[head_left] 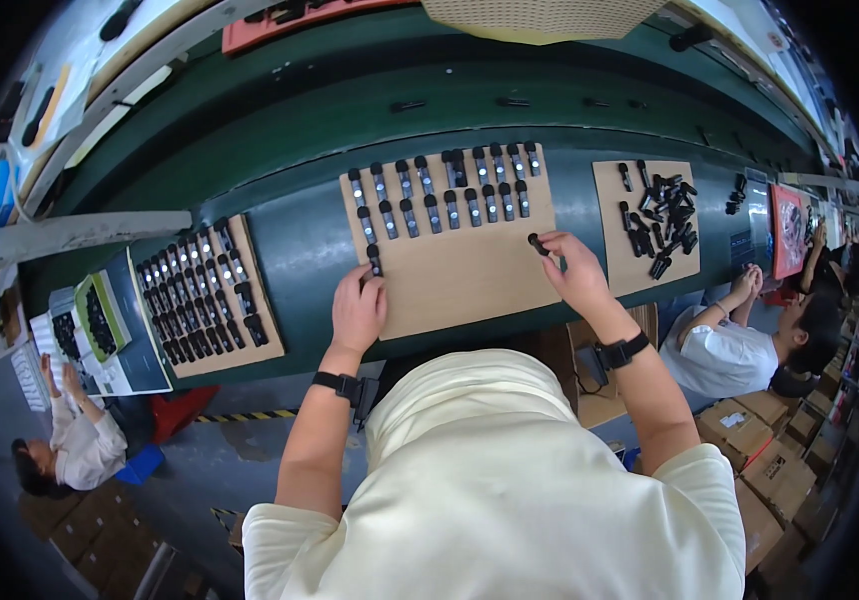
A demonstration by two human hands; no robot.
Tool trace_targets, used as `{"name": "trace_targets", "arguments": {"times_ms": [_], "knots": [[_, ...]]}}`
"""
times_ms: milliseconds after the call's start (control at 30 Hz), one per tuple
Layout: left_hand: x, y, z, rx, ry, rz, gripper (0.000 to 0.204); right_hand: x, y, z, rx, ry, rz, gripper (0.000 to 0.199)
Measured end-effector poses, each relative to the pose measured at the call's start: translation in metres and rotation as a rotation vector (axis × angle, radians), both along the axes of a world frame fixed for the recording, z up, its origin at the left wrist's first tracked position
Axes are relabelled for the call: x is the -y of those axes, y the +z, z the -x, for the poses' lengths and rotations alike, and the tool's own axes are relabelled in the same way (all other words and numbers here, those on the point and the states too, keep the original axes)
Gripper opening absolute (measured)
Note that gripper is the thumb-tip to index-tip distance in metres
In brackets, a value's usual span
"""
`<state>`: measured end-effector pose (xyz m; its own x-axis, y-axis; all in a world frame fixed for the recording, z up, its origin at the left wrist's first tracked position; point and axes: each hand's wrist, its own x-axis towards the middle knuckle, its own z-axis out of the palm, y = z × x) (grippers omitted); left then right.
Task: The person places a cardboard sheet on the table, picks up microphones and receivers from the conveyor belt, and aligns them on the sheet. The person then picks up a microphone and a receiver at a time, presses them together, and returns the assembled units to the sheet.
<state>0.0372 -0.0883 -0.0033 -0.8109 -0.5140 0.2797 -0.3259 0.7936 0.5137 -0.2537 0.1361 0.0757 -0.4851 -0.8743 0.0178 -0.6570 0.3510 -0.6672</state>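
A tan board (450, 290) lies before me on the green bench, with two rows of small black microphones (433, 212) with foam tops across its far half. At the left end of a third row stands a single microphone (375, 262). My left hand (360, 312) has its fingertips closed on the lower end of that one. Over the board's right edge my right hand (580, 272) pinches another small dark microphone (538, 243), partly hidden by the fingers.
On the left, a second board (272, 345) carries several rows of microphones. A third board (612, 178) on the right bears a loose pile of them. Co-workers sit at both sides, one in a white shirt (725, 350) at the right. Cardboard boxes (735, 425) stand behind.
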Motion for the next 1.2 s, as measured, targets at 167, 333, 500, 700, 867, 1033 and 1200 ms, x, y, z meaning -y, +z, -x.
{"name": "trace_targets", "arguments": {"times_ms": [167, 333, 500, 700, 867, 1033, 1200], "knots": [[-0.006, 0.006, -0.004, 0.056, 0.037, -0.023, 0.028, 0.006, -0.029, 0.042, -0.086, -0.034, 0.03, 0.024], [-0.009, 0.014, -0.004, 0.141, 0.044, -0.064, 0.028, 0.011, -0.052, 0.066, -0.244, 0.05, 0.067, 0.02], [-0.008, 0.019, -0.005, 0.189, 0.061, -0.046, 0.027, 0.006, -0.066, 0.063, -0.278, 0.156, 0.07, 0.016], [-0.004, 0.026, -0.004, 0.218, 0.1, -0.026, 0.027, 0.007, -0.074, 0.071, -0.261, 0.127, 0.064, 0.014], [0.002, 0.031, -0.001, 0.216, 0.098, 0.006, 0.027, 0.01, -0.073, 0.081, -0.267, 0.132, 0.033, 0.015], [0.013, 0.032, 0.001, 0.229, 0.088, 0.01, 0.028, 0.011, -0.058, 0.081, -0.271, 0.136, 0.063, 0.018], [0.04, 0.025, 0.004, 0.206, 0.14, -0.005, 0.027, 0.042, -0.031, 0.094, -0.323, 0.148, 0.103, 0.021]]}}
